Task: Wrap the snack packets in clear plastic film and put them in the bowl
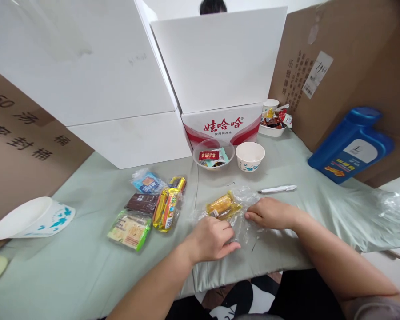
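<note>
A clear plastic bag [243, 198] lies flat on the pale green tablecloth [86, 266] in front of me, with a yellow-orange snack packet [222, 205] inside it. My left hand [210, 238] rests curled on the bag's near left edge, fingers closed on the plastic. My right hand [270, 213] pinches the bag's right side, fingers together. Both hands touch the bag, and the packet lies just beyond them.
Several snack packets [153, 206] lie to the left. A clear bowl with sachets [213, 154], a paper bowl [250, 155] and a white pen [277, 189] sit behind. A tipped paper bowl [33, 218] lies far left, a blue jug [351, 144] right. White and cardboard boxes wall the table.
</note>
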A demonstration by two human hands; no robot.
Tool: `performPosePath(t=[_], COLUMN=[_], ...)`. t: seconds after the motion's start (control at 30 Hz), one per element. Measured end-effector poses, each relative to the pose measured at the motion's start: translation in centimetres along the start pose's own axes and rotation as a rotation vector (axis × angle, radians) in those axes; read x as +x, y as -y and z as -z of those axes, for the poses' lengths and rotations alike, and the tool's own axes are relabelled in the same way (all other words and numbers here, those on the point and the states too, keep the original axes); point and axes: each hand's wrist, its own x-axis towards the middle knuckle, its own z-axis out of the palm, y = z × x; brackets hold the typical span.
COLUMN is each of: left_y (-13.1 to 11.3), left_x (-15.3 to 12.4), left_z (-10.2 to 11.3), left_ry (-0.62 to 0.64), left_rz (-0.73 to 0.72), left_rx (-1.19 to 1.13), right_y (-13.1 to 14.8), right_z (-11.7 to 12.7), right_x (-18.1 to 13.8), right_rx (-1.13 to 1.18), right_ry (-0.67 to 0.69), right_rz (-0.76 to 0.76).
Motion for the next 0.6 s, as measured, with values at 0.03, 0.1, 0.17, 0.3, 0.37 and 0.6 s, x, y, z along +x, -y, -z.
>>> performPosePath(t=[0.03,0.1,0.17,0.3,0.37,0.6], left_y=[-0.2,-0.4,-0.4,-0.3,-0.2,0.4], left_x=[0.0,0.0,-0.1,-0.1,-0.1,0.1], left_z=[-0.4,-0.8,-0.9,-0.7,-0.8,-1.2], left_ry=[0.035,0.085,0.126,0.155,0.144,0.087], left_rz=[0.007,0.023,0.034,0.021,0.005,0.001], left_rx=[0.018,0.042,0.046,0.017,0.005,-0.069], right_y=[-0.2,-0.6,-0.7,-0.2,0.1,0.0], right_z=[-0.4,-1.1,-1.5,-2.5,-3.2,-3.5], right_x=[0.3,0.9,1.3,2.3,3.0,3.7], right_rx=[-0.062,-0.12,-0.095,-0.028,-0.054,-0.149], right_ry=[-0.068,-0.209,-0.341,-0.426,-0.407,-0.398], right_rz=[-0.047,-0.111,-0.093,0.218,0.284,0.11])
